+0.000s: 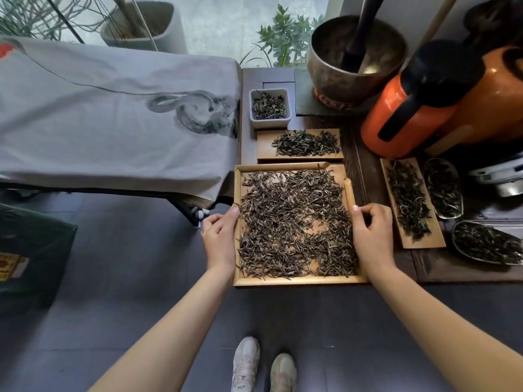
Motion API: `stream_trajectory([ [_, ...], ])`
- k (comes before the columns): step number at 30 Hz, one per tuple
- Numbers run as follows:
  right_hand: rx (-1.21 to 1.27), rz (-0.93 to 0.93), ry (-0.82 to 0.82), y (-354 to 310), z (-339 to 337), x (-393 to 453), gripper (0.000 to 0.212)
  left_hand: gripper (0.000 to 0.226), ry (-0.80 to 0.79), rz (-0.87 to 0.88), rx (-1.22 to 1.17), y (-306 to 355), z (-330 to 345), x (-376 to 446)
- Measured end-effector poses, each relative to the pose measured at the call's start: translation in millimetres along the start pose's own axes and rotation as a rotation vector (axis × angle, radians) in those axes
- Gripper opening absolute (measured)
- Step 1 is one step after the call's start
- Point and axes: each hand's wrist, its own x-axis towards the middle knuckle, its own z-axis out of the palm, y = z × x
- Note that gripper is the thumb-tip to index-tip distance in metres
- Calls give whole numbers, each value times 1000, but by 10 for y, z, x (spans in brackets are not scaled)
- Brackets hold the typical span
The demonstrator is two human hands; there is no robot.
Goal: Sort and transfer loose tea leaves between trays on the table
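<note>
A large bamboo tray (297, 280) holds a spread of loose dark tea leaves (294, 222). My left hand (219, 236) grips the tray's left rim, thumb on top. My right hand (370, 233) grips the right rim, fingers curled. Two bamboo scoops lie in the tray: one along the far rim (283, 166), one at the right side (348, 192). Behind it a smaller bamboo tray (264, 149) carries a tea pile. A narrow bamboo tray (421, 244) with tea lies to the right. A white square dish (269, 124) of tea stands at the back.
Two metal scoop dishes of tea sit at the right (444, 188) (486, 243). An orange thermos (441, 103) and a bronze bowl (353, 55) with a mallet stand behind. A grey cloth-covered table (99, 114) is at the left. My shoes (263, 366) are on the dark floor.
</note>
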Motion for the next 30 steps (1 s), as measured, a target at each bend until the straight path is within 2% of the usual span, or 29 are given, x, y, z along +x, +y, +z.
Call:
stream_trajectory([
  [19, -101, -42, -7, 35, 16, 25, 12, 42, -18, 5, 14, 40, 6, -11],
  [23, -152, -46, -34, 5, -1, 38, 11, 31, -41, 16, 30, 94, -17, -30],
  [28, -226, -19, -89, -106, -74, 51, 21, 25, -95, 89, 184, 287, -83, -49],
  [30, -277, -44, -81, -197, -120, 46, 22, 32, -114, 162, 319, 400, -120, -56],
])
